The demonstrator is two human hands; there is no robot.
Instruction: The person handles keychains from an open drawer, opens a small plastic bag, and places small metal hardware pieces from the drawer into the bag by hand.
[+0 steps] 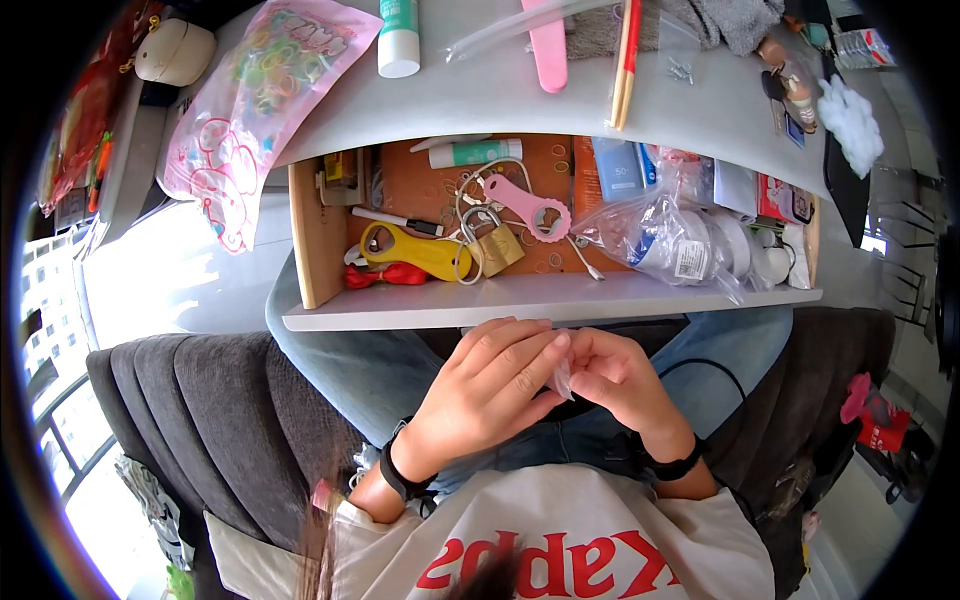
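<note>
Both hands meet just in front of the drawer's front edge, above my lap. Between them is a small piece of clear, crinkled plastic (562, 378), perhaps a little bag; most of it is hidden by fingers. My left hand (490, 385) has its back to the camera, with fingers closed against the plastic. My right hand (620, 378) pinches the same plastic with bent fingers. Close beyond the hands, the open drawer (550, 305) holds a brass padlock (496, 250), a yellow bottle opener (415, 250), a pink bottle opener (527, 207) and a white cable (588, 262).
On the desk (450, 105) lie a pink bag of coloured rubber bands (275, 85), a glue stick (399, 40), a pink file (548, 50) and chopsticks (626, 65). A plastic bag of tape rolls (690, 245) fills the drawer's right side. A dark sofa (230, 400) is behind me.
</note>
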